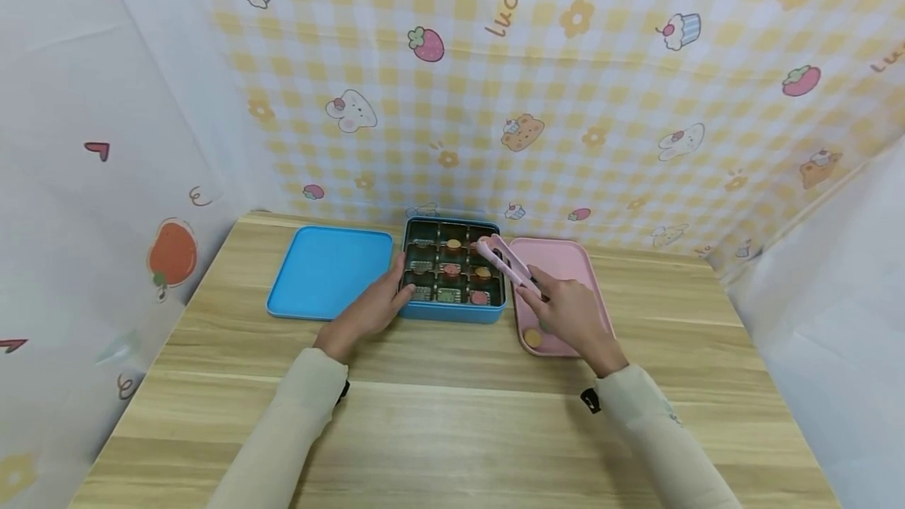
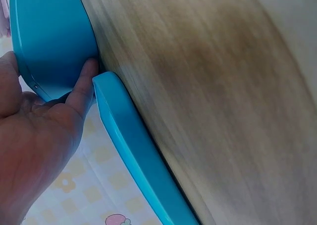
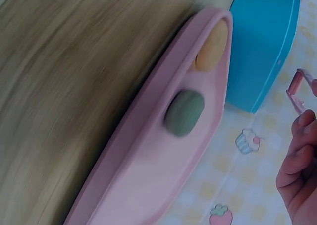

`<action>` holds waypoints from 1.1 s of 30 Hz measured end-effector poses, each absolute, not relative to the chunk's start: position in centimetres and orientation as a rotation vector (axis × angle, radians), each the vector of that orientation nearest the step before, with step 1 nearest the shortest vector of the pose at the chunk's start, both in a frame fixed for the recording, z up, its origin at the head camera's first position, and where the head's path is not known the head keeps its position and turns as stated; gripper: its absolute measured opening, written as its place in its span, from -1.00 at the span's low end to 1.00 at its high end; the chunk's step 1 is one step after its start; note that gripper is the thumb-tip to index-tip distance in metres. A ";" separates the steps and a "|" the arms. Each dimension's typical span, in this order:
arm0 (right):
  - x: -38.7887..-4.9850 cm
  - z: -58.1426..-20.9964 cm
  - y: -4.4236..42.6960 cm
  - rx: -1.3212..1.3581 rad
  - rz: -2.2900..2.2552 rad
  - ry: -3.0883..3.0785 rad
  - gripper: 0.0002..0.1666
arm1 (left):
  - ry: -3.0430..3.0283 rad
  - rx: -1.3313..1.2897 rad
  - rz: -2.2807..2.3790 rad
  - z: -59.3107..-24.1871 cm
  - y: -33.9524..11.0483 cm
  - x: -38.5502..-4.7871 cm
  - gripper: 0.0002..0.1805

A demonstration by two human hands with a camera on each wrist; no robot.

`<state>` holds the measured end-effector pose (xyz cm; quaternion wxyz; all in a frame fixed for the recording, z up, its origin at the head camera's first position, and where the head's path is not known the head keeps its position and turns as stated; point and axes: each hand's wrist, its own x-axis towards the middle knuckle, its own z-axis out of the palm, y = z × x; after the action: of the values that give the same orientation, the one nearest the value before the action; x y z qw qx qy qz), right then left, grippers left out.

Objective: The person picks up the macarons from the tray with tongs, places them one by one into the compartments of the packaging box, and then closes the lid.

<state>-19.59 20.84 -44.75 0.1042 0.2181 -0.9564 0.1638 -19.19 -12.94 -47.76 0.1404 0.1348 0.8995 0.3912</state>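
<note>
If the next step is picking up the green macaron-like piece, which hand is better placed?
Probably the right hand: it holds the pink tongs and is over the pink tray, where the green piece lies. The left hand rests against the blue box, farther away.

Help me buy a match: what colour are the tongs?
The tongs are pale pink; the head view shows it best.

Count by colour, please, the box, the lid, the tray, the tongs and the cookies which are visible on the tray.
Blue: 2 (box, lid)
Pink: 2 (tray, tongs)
Green: 1 (green cookie)
Orange-yellow: 1 (orange-yellow cookie)
Total: 6
</note>
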 end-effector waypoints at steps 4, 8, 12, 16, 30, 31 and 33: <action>-19.9 -44.8 19.6 0.638 0.461 -2.832 -0.48 | 2.594 0.379 1.134 -47.7 -12.9 -19.2 -0.19; -20.4 -44.8 18.1 0.643 0.426 -2.840 -0.51 | 2.601 0.376 1.124 -47.6 -13.0 -19.2 -0.19; -20.9 -44.6 16.5 0.670 0.404 -2.864 -0.52 | 2.613 0.382 1.114 -47.7 -13.0 -19.4 -0.20; -21.2 -44.6 14.9 0.684 0.395 -2.897 -0.49 | 2.613 0.379 1.121 -47.8 -12.9 -19.5 -0.20; -22.4 -44.6 12.1 0.653 0.287 -2.935 -0.52 | 2.608 0.387 1.125 -47.7 -12.9 -19.4 -0.20; -22.5 -44.6 12.0 0.651 0.282 -2.940 -0.53 | 2.609 0.387 1.125 -47.7 -12.8 -19.4 -0.20; -22.6 -44.7 11.9 0.649 0.279 -2.943 -0.55 | 2.609 0.389 1.126 -47.7 -12.8 -19.4 -0.20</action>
<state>-22.63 11.86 -44.74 0.0577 0.2141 -0.9707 0.0922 -19.36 -12.85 -47.69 0.1363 0.1344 0.9011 0.3890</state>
